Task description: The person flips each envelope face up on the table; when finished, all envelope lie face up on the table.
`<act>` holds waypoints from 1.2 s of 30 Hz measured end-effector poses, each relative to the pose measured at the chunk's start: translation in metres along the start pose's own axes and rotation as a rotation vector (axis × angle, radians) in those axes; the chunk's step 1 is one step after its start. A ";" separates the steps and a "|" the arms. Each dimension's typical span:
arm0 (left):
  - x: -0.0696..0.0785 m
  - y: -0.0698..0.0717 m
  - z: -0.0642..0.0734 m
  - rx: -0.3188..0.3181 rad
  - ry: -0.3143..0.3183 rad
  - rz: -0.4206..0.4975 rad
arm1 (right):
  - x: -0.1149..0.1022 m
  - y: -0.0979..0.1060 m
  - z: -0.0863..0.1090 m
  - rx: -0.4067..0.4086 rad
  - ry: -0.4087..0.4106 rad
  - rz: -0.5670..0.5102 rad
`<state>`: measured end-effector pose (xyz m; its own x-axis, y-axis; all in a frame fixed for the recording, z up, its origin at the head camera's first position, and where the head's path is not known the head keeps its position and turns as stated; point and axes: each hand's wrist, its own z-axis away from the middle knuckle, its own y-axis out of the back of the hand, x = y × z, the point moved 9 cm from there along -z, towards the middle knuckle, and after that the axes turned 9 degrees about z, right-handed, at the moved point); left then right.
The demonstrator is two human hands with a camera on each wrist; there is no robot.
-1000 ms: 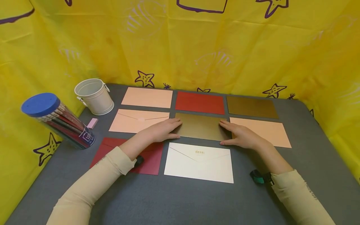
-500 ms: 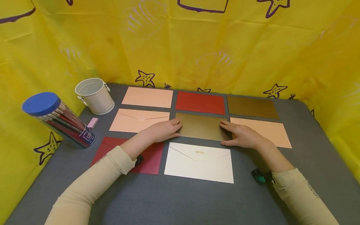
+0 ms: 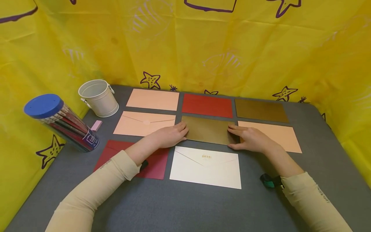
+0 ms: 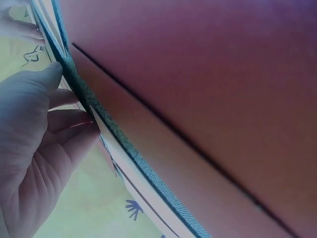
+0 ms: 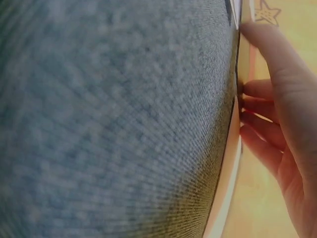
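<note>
A gold envelope (image 3: 207, 130) lies flat in the middle of the head view. My left hand (image 3: 171, 134) touches its left end with relaxed fingertips, the thumb nearer to me. At the opposite end, the fingertips and thumb of my right hand (image 3: 250, 138) rest along the edge. In the left wrist view the left hand (image 4: 39, 129) has its fingertips down on the surface; so does the right hand (image 5: 290, 114) in the right wrist view. Below the gold one lies a white envelope (image 3: 205, 169). A dark red envelope (image 3: 153, 167) is partly under my left forearm.
Peach envelopes (image 3: 152, 100), a bright red envelope (image 3: 207, 106) and a darker gold envelope (image 3: 261, 110) lie around in rows. At left stand a white bucket (image 3: 99, 101) and a blue-lidded tube of pencils (image 3: 69, 125), with a pink eraser (image 3: 96, 125) between. A yellow curtain (image 3: 185, 48) hangs behind.
The head view has shifted very slightly. Both hands stay at the ends of the gold envelope, and the envelopes lie as before.
</note>
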<state>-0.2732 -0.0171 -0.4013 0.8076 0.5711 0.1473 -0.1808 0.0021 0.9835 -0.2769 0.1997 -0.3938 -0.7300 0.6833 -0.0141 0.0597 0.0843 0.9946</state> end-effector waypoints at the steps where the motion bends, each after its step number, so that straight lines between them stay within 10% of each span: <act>1: 0.000 0.000 0.000 0.000 0.000 0.006 | 0.001 0.000 0.000 -0.003 -0.008 -0.008; 18: -0.007 0.007 0.003 0.025 0.041 0.120 | -0.003 0.009 0.002 0.093 0.038 -0.050; 36: -0.032 0.021 0.011 0.262 0.067 0.583 | 0.016 0.018 0.008 0.267 -0.061 -0.276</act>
<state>-0.2967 -0.0448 -0.3846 0.5799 0.4678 0.6670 -0.4296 -0.5201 0.7382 -0.2823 0.2179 -0.3766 -0.7023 0.6496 -0.2913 0.0481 0.4515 0.8910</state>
